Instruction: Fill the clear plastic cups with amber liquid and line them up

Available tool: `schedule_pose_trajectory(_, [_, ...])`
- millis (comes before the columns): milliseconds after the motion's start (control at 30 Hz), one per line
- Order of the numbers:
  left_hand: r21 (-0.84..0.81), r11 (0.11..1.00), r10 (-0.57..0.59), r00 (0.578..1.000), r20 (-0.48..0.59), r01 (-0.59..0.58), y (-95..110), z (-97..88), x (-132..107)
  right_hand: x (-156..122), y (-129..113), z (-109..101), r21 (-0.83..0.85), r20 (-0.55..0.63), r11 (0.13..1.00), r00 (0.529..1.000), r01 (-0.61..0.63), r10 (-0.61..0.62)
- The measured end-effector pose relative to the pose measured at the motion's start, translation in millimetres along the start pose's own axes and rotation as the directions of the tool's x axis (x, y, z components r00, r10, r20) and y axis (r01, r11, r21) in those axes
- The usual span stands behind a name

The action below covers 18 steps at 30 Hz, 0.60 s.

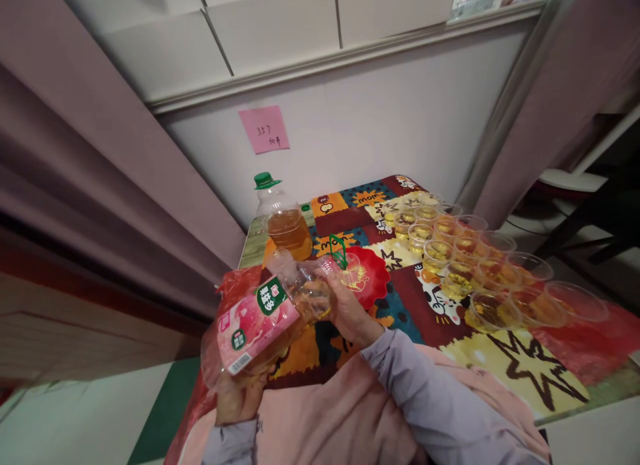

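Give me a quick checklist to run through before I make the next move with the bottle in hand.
1. Two-handed grip: ok. Right hand at the upper end of the pink-labelled bottle, left hand by its base.
2. Held bottle upright: not ok. It is tilted, upper end towards the red plate.
3. Held bottle's mouth open: cannot tell. Its opening cannot be made out by the right hand.
4. Second bottle upright and closed: ok. Its green cap is on.
5. Clear cups away from both hands: ok. They stand in rows on the right, many with yellowish liquid.
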State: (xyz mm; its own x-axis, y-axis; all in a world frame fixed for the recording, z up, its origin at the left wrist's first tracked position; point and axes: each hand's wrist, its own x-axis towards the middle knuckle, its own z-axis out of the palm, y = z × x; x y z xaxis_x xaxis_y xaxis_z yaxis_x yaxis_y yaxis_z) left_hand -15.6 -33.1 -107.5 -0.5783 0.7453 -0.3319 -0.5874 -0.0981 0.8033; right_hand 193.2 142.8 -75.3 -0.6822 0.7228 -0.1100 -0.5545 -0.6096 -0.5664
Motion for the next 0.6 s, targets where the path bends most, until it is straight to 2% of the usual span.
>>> schedule_pose_trajectory(100, [0.006,1.0,-0.022,1.0,0.002,0.022,-3.5,-5.8,2.0,-1.9,-0.1,-0.5,0.007,0.011,1.0,1.0,-0.015,0.014])
schedule_pose_trajectory(267, [-0.012,0.997,0.074,0.995,-0.071,-0.075,-16.3,-14.1,7.2,-10.3,-4.1,6.2,0.018,0.042,1.0,0.999,-0.002,0.001])
schedule_pose_trajectory(367, [-0.007,0.996,0.088,0.995,-0.054,-0.089,-20.9,-20.1,10.4,-13.1,-4.1,9.1,0.042,0.045,0.999,0.999,-0.003,0.002])
schedule_pose_trajectory(500, [-0.006,0.997,0.073,0.997,-0.034,-0.073,-16.9,-23.4,10.6,-11.7,0.5,7.6,0.059,0.019,0.998,1.0,0.009,-0.01])
schedule_pose_trajectory(600, [-0.002,0.998,0.063,0.998,-0.012,-0.063,-9.9,-18.6,7.4,-9.9,3.1,4.8,0.065,0.005,0.998,1.0,0.015,-0.015])
